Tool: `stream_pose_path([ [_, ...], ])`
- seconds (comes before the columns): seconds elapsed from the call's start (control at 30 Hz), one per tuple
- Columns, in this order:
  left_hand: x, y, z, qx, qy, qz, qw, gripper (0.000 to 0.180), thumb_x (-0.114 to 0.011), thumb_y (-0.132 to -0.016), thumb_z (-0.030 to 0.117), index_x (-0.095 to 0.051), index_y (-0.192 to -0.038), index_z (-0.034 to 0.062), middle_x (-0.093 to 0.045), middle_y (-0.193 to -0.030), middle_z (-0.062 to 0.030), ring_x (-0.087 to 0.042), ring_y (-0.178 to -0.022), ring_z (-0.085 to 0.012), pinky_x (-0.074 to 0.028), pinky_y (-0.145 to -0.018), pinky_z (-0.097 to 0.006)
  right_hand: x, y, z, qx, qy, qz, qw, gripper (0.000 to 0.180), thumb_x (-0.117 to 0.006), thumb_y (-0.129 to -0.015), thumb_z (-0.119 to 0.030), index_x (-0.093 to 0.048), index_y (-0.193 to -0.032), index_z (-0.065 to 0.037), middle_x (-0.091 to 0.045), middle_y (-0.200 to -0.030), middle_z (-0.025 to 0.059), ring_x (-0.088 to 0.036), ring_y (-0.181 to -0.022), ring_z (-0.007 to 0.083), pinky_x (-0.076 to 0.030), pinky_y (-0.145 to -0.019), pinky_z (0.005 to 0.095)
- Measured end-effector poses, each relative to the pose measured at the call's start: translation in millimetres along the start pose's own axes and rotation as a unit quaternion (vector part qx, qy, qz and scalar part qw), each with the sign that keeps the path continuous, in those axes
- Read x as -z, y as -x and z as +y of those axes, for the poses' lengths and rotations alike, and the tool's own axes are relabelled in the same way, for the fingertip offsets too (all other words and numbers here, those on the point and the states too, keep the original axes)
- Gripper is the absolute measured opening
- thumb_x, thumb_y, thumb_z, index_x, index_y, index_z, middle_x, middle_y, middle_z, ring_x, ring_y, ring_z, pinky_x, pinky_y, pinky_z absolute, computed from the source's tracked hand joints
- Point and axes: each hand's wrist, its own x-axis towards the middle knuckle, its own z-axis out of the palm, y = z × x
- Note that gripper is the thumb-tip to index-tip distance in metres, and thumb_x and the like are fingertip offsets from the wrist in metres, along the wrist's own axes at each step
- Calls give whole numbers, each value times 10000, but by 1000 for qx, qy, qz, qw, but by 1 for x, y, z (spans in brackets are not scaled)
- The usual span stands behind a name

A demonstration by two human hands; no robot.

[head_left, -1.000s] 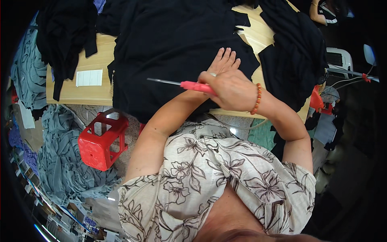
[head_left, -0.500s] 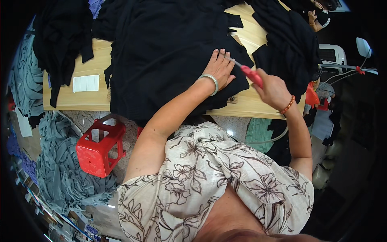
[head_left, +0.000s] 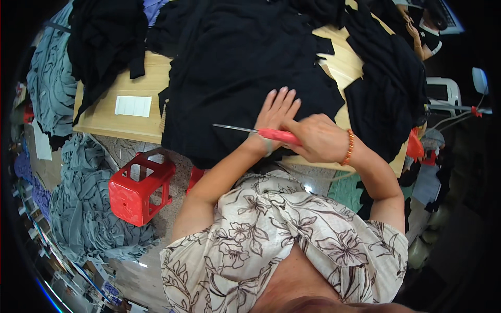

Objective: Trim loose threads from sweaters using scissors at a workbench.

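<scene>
A large black knit garment lies spread over the wooden table, its near edge hanging over the table's front. My left hand rests flat on it with fingers spread. Closed around the red handle of a tool with a long thin metal shaft, my right hand is just to the right of my left wrist. The shaft points left, crossing over that wrist and above the black cloth. What kind of tool it is, I cannot make out for sure.
More black garments lie on the wooden table at left and right. A white paper slip sits at the left. Below are a red plastic stool and grey-green cloth heaps. Another person is at the far right.
My right hand has swung left and nearer to me with the tool, its shaft now crossing my left wrist. My left hand stays flat on the garment, slightly nearer. The whole view has shifted.
</scene>
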Motion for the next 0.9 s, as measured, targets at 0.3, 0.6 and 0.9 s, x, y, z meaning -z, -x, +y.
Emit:
stream_pose_path([
  [0.3,125,64,-145,371,71,249,892,228,-592,-953,142,-652,-1131,11,-674,-1041,-113,-626,-929,-182,-492,-831,-291,16,27,57,-204,-77,196,956,213,-636,-912,-209,-549,-1004,-37,-622,-733,221,-619,-736,429,-480,-665,453],
  [0.6,85,69,-334,503,258,71,822,440,-772,-809,250,-654,-1118,-39,-691,-974,-82,-647,-878,-169,-513,-805,-279,39,-48,74,-248,-90,207,942,308,-643,-914,-282,-588,-922,22,-621,-710,250,-617,-699,445,-484,-663,476],
  [0.9,108,41,-284,520,503,158,672,161,-715,-870,104,-615,-989,63,-617,-829,7,-566,-726,-67,-490,-692,-214,82,-120,83,-283,-203,205,915,351,-609,-931,-295,-623,-757,10,-608,-541,70,-614,-519,171,-466,-553,311],
])
